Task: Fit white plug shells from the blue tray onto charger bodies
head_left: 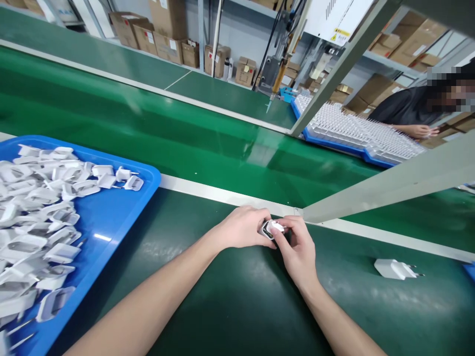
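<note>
Near the middle of the dark green table [237,306], the left hand [245,228] and the right hand [297,249] are meeting, both pinching one small white plug part [270,229], its long axis lying roughly left to right. One finished white charger [395,269] is lying to the right, prongs pointing right. At left, one blue tray [111,227] is holding a heap of white shells [40,217], too many to count. Farther off, a green conveyor belt [148,123] is crossing, and a person's hand [417,131] is resting by another tray [356,133] before shelves of cardboard boxes [163,37].
</note>
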The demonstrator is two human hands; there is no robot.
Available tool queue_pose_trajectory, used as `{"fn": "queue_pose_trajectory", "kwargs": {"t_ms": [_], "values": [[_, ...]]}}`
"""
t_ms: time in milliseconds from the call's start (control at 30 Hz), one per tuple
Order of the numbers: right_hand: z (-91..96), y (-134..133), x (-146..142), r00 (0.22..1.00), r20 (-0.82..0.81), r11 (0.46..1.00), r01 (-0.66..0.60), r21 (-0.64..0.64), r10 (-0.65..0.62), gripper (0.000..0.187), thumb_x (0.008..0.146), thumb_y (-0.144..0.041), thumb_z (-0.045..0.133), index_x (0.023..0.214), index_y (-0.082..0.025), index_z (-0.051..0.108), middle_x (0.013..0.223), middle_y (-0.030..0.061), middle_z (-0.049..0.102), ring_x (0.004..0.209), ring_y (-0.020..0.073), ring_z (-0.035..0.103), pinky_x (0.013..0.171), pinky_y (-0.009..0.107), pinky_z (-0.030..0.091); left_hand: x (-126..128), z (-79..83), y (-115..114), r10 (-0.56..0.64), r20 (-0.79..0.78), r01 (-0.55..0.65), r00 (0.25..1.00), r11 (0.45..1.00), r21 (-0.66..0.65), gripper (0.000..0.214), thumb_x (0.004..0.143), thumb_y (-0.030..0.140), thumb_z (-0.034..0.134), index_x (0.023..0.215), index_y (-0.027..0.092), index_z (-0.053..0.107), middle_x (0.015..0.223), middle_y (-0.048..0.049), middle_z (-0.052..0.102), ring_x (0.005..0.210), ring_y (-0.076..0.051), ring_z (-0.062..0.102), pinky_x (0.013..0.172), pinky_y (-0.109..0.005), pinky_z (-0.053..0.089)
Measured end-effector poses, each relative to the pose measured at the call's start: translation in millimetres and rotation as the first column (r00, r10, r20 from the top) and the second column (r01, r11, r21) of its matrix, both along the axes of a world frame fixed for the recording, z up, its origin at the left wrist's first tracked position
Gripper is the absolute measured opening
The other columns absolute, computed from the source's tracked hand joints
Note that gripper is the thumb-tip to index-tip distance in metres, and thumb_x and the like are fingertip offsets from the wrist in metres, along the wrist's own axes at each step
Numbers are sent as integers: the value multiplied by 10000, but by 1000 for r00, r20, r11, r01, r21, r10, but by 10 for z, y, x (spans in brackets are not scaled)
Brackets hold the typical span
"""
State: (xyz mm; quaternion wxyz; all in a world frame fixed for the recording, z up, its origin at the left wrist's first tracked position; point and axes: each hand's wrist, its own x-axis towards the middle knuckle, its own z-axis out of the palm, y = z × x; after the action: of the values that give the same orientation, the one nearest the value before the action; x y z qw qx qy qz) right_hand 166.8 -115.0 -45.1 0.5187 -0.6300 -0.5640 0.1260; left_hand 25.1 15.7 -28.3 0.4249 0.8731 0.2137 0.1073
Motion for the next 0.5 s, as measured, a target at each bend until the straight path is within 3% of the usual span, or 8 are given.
{"fn": "queue_pose_trajectory", "kwargs": {"t_ms": [500], "values": [[54,-1,-47,995,90,999,-50,-5,50,54,1035,-270,653,1008,-230,628,988,16,565,870,197,544,742,291,424,3,-73,-4,-3,39,1,999,998,61,319,768,435,794,867,226,575,774,42,647,780,-197,624,617,-285,334]]}}
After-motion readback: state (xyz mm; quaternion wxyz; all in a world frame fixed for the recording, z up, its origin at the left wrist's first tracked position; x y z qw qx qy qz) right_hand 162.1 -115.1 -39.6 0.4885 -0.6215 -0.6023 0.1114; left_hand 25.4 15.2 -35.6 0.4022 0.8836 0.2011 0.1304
